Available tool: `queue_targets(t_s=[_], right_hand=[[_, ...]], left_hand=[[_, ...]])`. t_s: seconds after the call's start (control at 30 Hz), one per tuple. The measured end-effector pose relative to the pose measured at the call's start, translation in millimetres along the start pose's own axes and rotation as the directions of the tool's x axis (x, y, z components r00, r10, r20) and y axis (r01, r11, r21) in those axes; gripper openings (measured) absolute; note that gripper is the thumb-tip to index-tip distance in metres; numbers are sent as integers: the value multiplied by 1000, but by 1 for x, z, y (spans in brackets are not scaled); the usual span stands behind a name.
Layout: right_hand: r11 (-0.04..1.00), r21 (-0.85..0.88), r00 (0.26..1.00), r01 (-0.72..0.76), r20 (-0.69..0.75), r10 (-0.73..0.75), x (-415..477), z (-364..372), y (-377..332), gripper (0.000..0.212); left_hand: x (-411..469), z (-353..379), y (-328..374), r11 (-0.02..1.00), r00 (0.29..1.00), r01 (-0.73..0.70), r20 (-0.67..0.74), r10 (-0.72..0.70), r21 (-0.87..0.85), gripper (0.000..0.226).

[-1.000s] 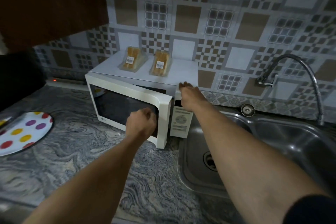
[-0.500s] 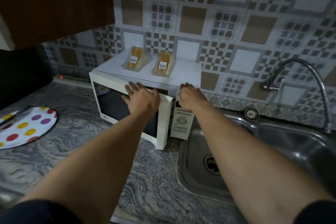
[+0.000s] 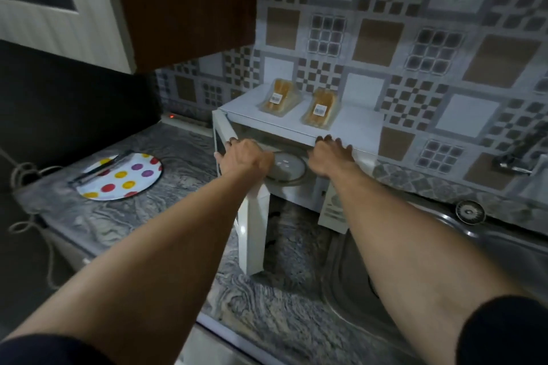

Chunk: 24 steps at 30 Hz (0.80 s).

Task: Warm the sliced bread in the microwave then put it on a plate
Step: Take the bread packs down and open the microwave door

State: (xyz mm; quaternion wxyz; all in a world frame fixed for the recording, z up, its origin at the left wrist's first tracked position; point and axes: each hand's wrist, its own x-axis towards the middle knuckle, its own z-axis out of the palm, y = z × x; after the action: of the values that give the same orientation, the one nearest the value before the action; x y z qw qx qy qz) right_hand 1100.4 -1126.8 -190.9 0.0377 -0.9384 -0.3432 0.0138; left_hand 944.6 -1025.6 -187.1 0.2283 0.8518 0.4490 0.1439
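Observation:
The white microwave point(image 3: 355, 124) stands on the counter with its door point(image 3: 252, 234) swung wide open toward me. Its glass turntable point(image 3: 286, 167) shows inside with nothing on it. My left hand point(image 3: 243, 155) grips the door's top edge, fingers hooked over it. Over on the microwave's top front edge, my right hand point(image 3: 329, 154) presses with straight fingers. Two clear packs of sliced bread point(image 3: 277, 96) point(image 3: 320, 108) lie on the microwave's roof. A polka-dot plate point(image 3: 124, 178) sits on the counter to the left.
Metal tongs point(image 3: 98, 169) lie across the plate. A steel sink point(image 3: 415, 275) with a faucet point(image 3: 510, 163) lies right of the microwave. A dark wall cabinet point(image 3: 184, 6) hangs above left. Cords point(image 3: 26, 175) trail off the counter's left end.
The door has swung from nearly closed to wide open, baring the turntable. My left hand went from the door's front to its top edge. The right hand stayed on the microwave's top.

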Motion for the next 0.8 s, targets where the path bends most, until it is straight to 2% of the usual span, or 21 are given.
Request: queue_targets(t_s=[0.17,0.33,0.67,0.8], right_hand=[[1000,-31,1000,1,28,0,7,1,-19,60],[997,-49,998,59,28,-58,25,4,-47,62],[996,-40,996,80,42,-78,52,16,-105,65],[996,-30,995,83,58,-81,57,20,-126,67]], left_hand=[[2,-14,-19,993,999,39,19,-42,114,63],[15,-27,-46,984,998,61,19,-65,170,80],[46,-44,-104,957,998,-2,-61,21,290,76],[60,-46,-126,935,997,-44,-49,66,353,77]])
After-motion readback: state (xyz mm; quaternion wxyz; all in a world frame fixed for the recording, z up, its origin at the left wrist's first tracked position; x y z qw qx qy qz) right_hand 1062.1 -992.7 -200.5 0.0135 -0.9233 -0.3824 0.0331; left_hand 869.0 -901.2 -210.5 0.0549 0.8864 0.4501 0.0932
